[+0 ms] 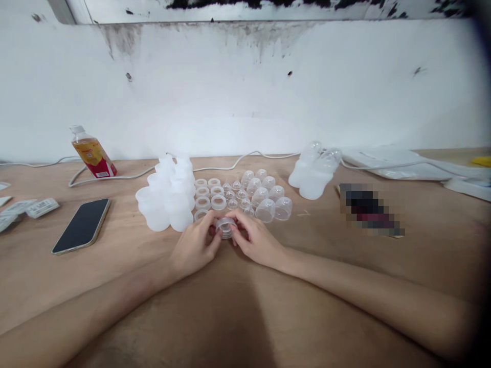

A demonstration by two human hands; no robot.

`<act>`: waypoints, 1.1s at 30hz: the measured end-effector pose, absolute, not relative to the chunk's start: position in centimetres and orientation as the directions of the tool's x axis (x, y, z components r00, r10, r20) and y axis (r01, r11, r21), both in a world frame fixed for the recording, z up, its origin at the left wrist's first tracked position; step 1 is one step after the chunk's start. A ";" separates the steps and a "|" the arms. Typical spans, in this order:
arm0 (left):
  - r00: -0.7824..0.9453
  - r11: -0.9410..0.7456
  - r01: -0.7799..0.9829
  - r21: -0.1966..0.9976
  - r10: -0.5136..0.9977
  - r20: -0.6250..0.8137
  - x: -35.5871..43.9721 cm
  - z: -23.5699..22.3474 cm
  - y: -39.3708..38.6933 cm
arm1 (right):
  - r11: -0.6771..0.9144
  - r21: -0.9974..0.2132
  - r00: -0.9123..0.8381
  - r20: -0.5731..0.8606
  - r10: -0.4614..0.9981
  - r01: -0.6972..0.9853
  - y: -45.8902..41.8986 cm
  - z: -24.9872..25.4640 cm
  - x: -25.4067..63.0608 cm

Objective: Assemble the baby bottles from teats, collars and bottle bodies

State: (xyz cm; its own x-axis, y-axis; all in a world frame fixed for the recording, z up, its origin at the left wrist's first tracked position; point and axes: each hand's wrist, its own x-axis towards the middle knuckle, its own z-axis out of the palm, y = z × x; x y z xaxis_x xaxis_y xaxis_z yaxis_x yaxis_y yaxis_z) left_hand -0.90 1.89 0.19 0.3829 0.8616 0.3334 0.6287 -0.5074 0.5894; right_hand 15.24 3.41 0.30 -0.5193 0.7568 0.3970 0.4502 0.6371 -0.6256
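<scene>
Our left hand (197,241) and right hand (253,238) pinch a clear ring (226,232) between them; uneven finger pressure could let it slip, perhaps knocking the loose rings (218,207) just beyond our left hand.

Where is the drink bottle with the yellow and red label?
In the head view, the drink bottle is at the left of the table, near the wall, beyond the phone and beside a white cable.

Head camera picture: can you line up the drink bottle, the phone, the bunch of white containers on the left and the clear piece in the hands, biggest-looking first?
1. White containers, as a bunch
2. Phone
3. Drink bottle
4. Clear piece
</scene>
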 end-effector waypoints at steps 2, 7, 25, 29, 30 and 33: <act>0.383 -0.507 0.631 0.587 0.862 0.332 -0.9 0.1 1.9 | 0.641 -0.618 -0.516 0.404 0.755 0.455 3.5 0.2 15.2; 0.366 -0.500 0.656 0.565 0.866 0.342 -0.8 0.0 2.0 | 0.654 -0.601 -0.512 0.423 0.748 0.459 3.5 0.0 15.1; 0.358 -0.463 0.659 0.593 0.886 0.294 -0.9 -0.1 2.1 | 0.617 -0.629 -0.532 0.354 0.769 0.472 3.3 0.4 15.0; 0.356 -0.468 0.663 0.585 0.884 0.305 -0.8 -0.3 2.3 | 0.614 -0.630 -0.526 0.356 0.773 0.476 3.3 0.4 15.0; 0.353 -0.468 0.666 0.581 0.884 0.307 -0.8 -0.3 2.3 | 0.613 -0.631 -0.524 0.357 0.773 0.475 3.3 0.3 14.9; 0.355 -0.475 0.674 0.566 0.880 0.316 -0.8 -0.2 2.2 | 0.611 -0.633 -0.514 0.364 0.777 0.475 3.3 0.2 14.9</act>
State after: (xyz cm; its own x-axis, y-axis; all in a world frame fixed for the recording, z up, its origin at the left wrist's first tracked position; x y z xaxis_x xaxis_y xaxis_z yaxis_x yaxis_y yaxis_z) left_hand -0.81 2.22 -0.22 0.3548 0.8800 0.3159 0.6740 -0.4748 0.5659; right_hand 14.95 3.33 0.23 -0.5137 0.7769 0.3640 0.4751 0.6109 -0.6333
